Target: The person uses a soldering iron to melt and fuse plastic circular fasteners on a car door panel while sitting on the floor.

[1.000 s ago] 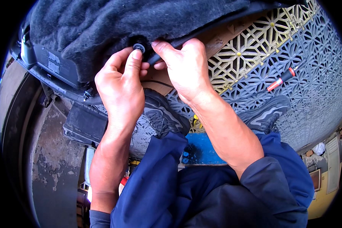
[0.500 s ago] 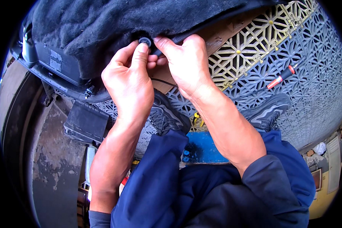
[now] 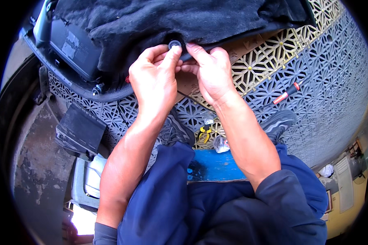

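A black, felt-covered panel (image 3: 135, 24) spreads across the far side, with a small round black plastic plug (image 3: 173, 42) at its near edge. My left hand (image 3: 156, 77) is closed around this plug, its thumb pressed on the face and its fingers curled behind. Just to the right, my right hand (image 3: 215, 73) pinches the panel's edge between thumb and fingers. What its fingertips grip underneath is hidden. The two hands nearly touch below the plug.
Yellow-handled pliers (image 3: 204, 132) and a small clear plastic bag (image 3: 221, 144) lie between my feet, near a blue board (image 3: 216, 165). A red-and-black screwdriver (image 3: 286, 93) rests on the grey lattice floor tiles (image 3: 335, 81) to the right. A black box (image 3: 81, 130) stands left.
The view has shifted, so the panel and hands appear farther right and the pliers show more fully. Both hands keep much the same grip at the plug and edge.
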The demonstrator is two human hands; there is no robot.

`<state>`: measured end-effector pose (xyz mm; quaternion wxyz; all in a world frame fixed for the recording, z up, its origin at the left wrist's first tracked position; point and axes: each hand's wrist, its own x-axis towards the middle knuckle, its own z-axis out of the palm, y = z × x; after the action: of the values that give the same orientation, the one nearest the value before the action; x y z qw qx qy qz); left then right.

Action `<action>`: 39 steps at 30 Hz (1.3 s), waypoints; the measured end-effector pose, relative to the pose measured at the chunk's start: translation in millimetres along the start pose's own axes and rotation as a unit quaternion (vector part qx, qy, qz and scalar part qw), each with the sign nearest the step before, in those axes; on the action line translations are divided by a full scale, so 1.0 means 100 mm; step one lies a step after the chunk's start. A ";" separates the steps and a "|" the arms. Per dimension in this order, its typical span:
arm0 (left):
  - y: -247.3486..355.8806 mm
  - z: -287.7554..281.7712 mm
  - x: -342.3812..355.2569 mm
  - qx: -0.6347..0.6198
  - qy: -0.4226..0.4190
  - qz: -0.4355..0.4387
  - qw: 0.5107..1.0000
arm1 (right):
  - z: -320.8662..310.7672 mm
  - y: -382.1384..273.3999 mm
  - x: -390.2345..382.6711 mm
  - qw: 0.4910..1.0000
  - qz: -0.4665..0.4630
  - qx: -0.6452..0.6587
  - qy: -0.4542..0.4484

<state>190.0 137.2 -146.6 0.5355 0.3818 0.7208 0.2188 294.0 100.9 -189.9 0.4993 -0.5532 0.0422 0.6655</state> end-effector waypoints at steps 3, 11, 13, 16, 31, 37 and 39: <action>-0.05 -0.03 0.01 0.021 0.013 0.017 1.000 | 0.05 -0.01 -0.03 1.000 -0.002 -0.010 0.007; -0.32 -0.11 0.00 0.072 0.051 0.123 0.988 | 0.12 0.13 -0.09 1.000 0.000 -0.011 0.019; -0.35 -0.14 -0.01 0.072 0.055 0.140 0.986 | 0.12 0.18 -0.09 1.000 -0.004 -0.013 0.022; -0.36 -0.18 -0.03 0.067 0.054 0.144 0.986 | 0.12 0.21 -0.12 1.000 0.003 -0.019 0.016; -0.49 -0.20 -0.14 0.125 0.045 0.195 0.972 | -0.01 0.37 -0.22 1.000 0.007 0.002 0.003; -0.40 -0.29 -0.15 0.107 -0.005 0.109 0.988 | -0.04 0.34 -0.28 0.999 0.020 0.010 -0.042; -0.36 -0.31 -0.15 0.110 -0.010 0.101 0.989 | -0.06 0.34 -0.29 0.999 0.028 0.000 -0.040</action>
<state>151.2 106.4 -153.8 0.4726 0.5114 0.6928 0.1875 270.8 61.8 -186.6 0.4818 -0.5249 0.0376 0.7007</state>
